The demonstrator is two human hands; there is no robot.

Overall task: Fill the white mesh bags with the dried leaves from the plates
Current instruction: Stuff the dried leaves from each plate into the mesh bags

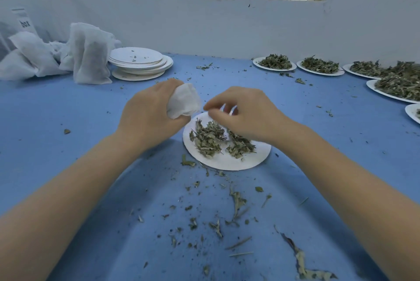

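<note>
Blue cloth (68, 110) covers the whole work table, and bits of dry leaf (237, 201) are scattered all over it near the person. At the back left, filled white bags (91, 53) are piled beside a stack of used plates (138, 62). Along the right side, more plates of leaves (275, 63) are lined up and not yet touched.

A white mesh bag (184, 101) is held in the left hand (147, 114), with the fingers curled tight round it so that the cloth is bunched up. The bag's mouth seems to be turned toward the right hand (245, 114) (the opening itself cannot be seen). The right hand is held just above the near plate (227, 162), with its fingers bent and the tips drawn together, right beside the bag. Whether leaves are pinched in those fingertips cannot be told. Two small heaps of dried leaves (209, 139) are left on the near plate.

To do this step well, the bag's mouth should be kept wide and held right over the plate, so that any dropped bits are caught there and not on the cloth. Leaves should be picked up in small pinches and pushed well inside before they are let go. A soft grip is best, because dry leaves are easily crushed.
</note>
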